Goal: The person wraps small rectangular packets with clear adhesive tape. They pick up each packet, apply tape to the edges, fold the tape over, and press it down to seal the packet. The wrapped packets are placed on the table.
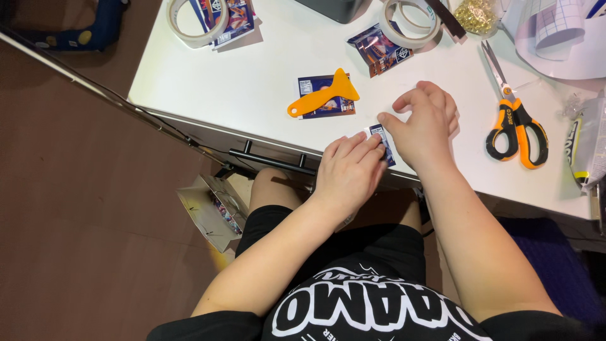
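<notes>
I see my left hand (pixel 351 172) and right hand (pixel 421 123) pinching a small glossy blue packet (pixel 380 140), fingers curled, on the smooth white tabletop (pixel 252 82).

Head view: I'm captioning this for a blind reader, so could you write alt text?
Both hands, left hand and right hand, press a small blue packet at the edge of a white table. An orange scraper, scissors and tape rolls lie nearby.

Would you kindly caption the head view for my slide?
Both hands, left and right, pinch a small printed packet at the white table's edge.
</notes>
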